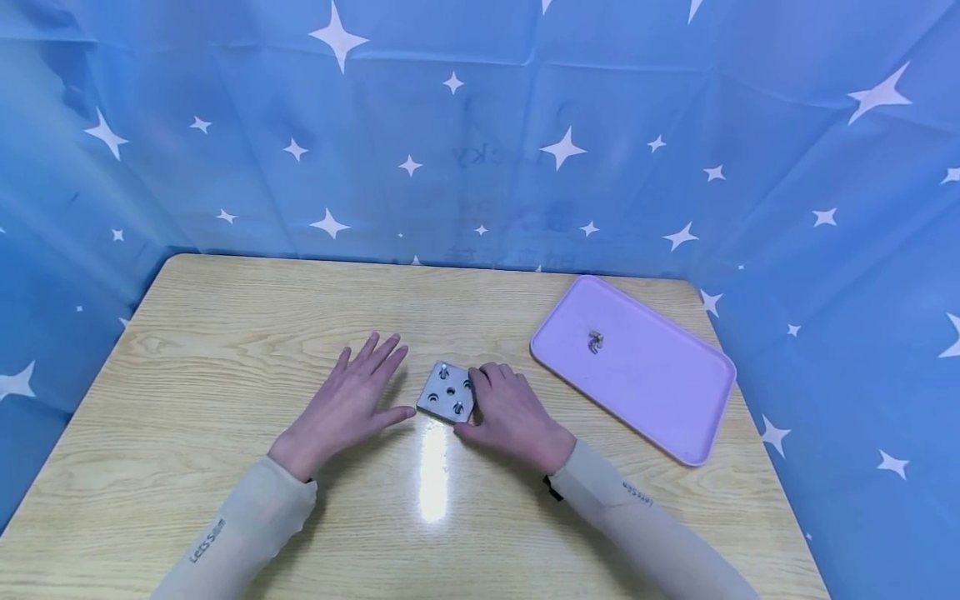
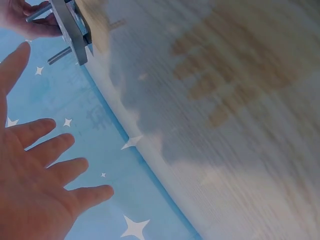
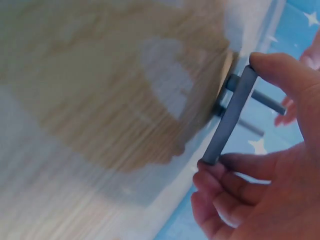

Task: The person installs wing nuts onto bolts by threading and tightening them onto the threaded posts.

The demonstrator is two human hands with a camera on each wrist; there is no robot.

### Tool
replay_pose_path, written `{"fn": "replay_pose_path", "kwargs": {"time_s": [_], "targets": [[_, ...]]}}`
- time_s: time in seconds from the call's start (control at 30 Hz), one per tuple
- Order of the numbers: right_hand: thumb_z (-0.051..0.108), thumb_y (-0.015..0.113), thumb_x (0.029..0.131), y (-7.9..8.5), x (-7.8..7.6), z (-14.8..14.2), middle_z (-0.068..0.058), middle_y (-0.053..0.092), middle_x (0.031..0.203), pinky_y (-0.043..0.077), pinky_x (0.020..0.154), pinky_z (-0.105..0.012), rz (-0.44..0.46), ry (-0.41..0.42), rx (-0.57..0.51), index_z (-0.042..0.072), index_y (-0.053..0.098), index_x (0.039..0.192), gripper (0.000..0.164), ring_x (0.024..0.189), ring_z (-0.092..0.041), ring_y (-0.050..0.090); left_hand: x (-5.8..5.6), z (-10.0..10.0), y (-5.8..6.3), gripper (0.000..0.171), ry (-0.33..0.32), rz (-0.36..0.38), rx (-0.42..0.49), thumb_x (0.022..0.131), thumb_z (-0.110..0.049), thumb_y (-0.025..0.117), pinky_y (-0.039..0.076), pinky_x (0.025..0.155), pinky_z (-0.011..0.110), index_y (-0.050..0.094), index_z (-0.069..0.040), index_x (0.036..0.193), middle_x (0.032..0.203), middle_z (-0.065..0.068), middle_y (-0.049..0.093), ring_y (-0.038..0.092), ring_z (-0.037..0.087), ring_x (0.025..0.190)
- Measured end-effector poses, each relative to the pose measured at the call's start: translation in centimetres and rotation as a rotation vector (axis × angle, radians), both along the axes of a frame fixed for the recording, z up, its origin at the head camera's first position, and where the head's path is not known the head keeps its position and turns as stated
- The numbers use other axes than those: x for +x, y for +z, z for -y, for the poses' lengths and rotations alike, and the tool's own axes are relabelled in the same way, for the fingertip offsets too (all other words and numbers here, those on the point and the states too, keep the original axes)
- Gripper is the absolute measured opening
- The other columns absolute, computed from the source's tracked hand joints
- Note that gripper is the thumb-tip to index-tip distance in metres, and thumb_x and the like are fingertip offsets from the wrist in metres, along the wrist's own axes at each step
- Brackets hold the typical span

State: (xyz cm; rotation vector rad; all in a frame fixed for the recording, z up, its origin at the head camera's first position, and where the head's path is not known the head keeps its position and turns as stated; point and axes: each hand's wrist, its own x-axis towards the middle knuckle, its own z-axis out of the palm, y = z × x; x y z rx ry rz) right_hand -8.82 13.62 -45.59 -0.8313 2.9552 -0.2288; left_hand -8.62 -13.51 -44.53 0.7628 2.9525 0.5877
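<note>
A square grey metal plate (image 1: 439,396) with several holes sits close over the wooden table. Two threaded bolts stick up through it at opposite corners; in the right wrist view their heads show under the plate (image 3: 231,117). My right hand (image 1: 517,417) grips the plate by its edges, thumb at one end and fingertips at the other. To the left, my left hand (image 1: 348,408) is spread with straight fingers, holding nothing. Its thumb tip points at the plate's left corner. In the left wrist view the bolt shank (image 2: 60,55) projects from the plate's face.
A purple tray (image 1: 660,400) lies at an angle on the right of the table (image 1: 225,350). A small cluster of metal pieces (image 1: 595,342) lies in its far left part. A blue curtain with white stars (image 1: 450,208) hangs behind the table.
</note>
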Motion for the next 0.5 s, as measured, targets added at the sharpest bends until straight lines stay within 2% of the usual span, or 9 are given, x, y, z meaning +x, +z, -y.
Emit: {"fn": "replay_pose_path", "kwargs": {"time_s": [0.23, 0.5], "targets": [[0.048, 0.082, 0.084, 0.6, -1.1, -1.0, -0.013, 0.057, 0.144, 0.049, 0.104, -0.047, 0.116, 0.032, -0.03, 0.002, 0.048, 0.15, 0.088, 0.13, -0.028, 0.054, -0.1, -0.6, 0.0, 0.101, -0.026, 0.077, 0.041, 0.088, -0.056, 0.078, 0.02, 0.122, 0.061, 0.032, -0.003, 0.161, 0.167, 0.016, 0.029, 0.023, 0.041, 0.154], [0.036, 0.085, 0.084, 0.9, -1.8, -1.7, -0.013, 0.055, 0.148, 0.048, 0.105, -0.05, 0.192, 0.067, -0.091, 0.006, 0.044, 0.153, 0.085, 0.131, -0.029, 0.055, -0.5, -1.9, -0.4, 0.108, -0.058, 0.13, 0.071, 0.083, -0.052, 0.083, 0.02, 0.124, 0.056, 0.028, -0.003, 0.162, 0.168, 0.018, 0.027, 0.023, 0.041, 0.154]]}}
